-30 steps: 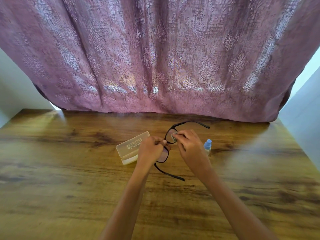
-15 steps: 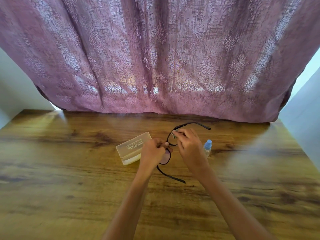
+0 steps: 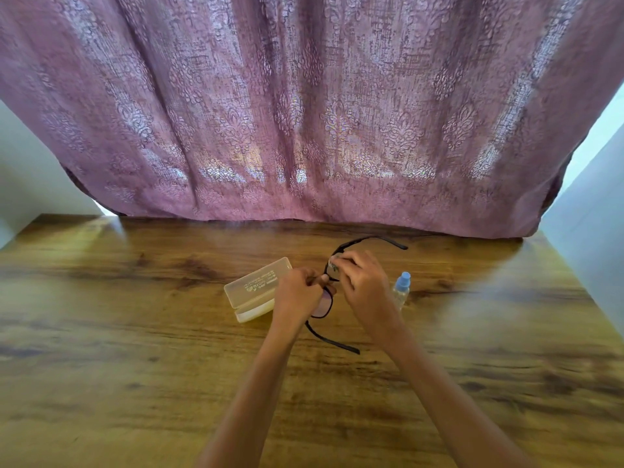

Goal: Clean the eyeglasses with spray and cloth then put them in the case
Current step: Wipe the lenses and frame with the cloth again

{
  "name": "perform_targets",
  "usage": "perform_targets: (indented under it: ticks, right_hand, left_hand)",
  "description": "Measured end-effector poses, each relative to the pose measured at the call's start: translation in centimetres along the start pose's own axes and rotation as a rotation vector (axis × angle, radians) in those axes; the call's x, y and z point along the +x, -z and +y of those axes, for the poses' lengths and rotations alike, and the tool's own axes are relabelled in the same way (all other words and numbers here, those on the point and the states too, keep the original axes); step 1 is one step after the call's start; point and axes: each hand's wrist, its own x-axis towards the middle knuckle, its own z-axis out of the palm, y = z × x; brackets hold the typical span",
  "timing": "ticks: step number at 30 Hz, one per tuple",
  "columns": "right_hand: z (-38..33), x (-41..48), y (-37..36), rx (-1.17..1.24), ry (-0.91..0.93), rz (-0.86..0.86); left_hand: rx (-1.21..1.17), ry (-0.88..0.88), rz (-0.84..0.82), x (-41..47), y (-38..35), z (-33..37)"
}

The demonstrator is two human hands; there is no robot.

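Pinching black-framed eyeglasses (image 3: 322,304): left hand (image 3: 297,295) at bridge, right hand (image 3: 363,282) pressing small cloth (image 3: 334,260) on lens.

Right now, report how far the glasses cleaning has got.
Done, apparently: the spray bottle stands set aside on the table. In hand: the left hand holds the eyeglasses while the right hand rubs a lens with a small cloth. Left: putting them in the case.
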Motion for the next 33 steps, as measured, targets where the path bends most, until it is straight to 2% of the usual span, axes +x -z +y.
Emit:
perform_targets:
  ticks: [5, 13, 19, 26, 33]
  right_hand:
    - [0.4, 0.5, 0.2, -0.016, -0.019, 0.024]
    - [0.7, -0.8, -0.1, 0.093, 0.105, -0.105]
    - [1.5, -0.6, 0.1, 0.006, 0.055, -0.069]
    - [0.2, -1.2, -0.4, 0.069, 0.075, -0.069]
    - [0.7, 0.1, 0.1, 0.002, 0.023, -0.017]
  left_hand:
    - [-0.007, 0.002, -0.008, 0.1, -0.3, -0.2]
    - [-0.045, -0.002, -0.009, -0.1, 0.7, 0.1]
    - [-0.070, 0.019, -0.014, -0.2, 0.8, 0.0]
    - [-0.040, -0.015, 0.005, -0.3, 0.3, -0.1]
    - [-0.053, 0.017, -0.018, -0.5, -0.2, -0.6]
